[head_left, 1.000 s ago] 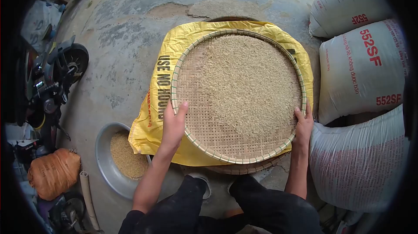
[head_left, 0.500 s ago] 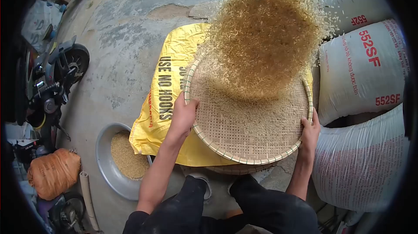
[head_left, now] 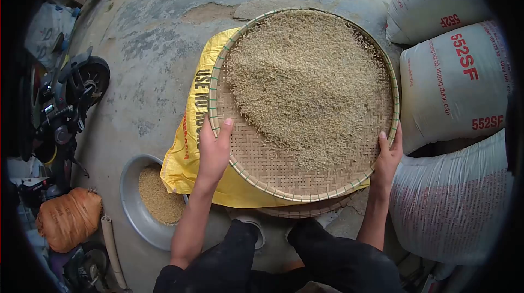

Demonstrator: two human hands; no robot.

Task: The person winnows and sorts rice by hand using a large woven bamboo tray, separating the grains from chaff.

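Both hands hold a round woven bamboo winnowing basket by its rim. My left hand is closed on the left edge, thumb over the inside. On the right edge my right hand grips in the same way, its fingers partly hidden under the rim. A wide layer of pale unhusked grain lies over the far and middle part of the weave; the near strip shows bare bamboo. Beneath the basket a yellow printed sack is spread, over a second woven basket that is mostly hidden.
A metal basin with grain stands at the left by my leg. Full white sacks are stacked close on the right. At the far left are a motorbike, an orange bundle and a pole.
The grain was a cloud in the air above the far side; now it lies in the basket. The basket has come up nearer the camera and its far rim shows.
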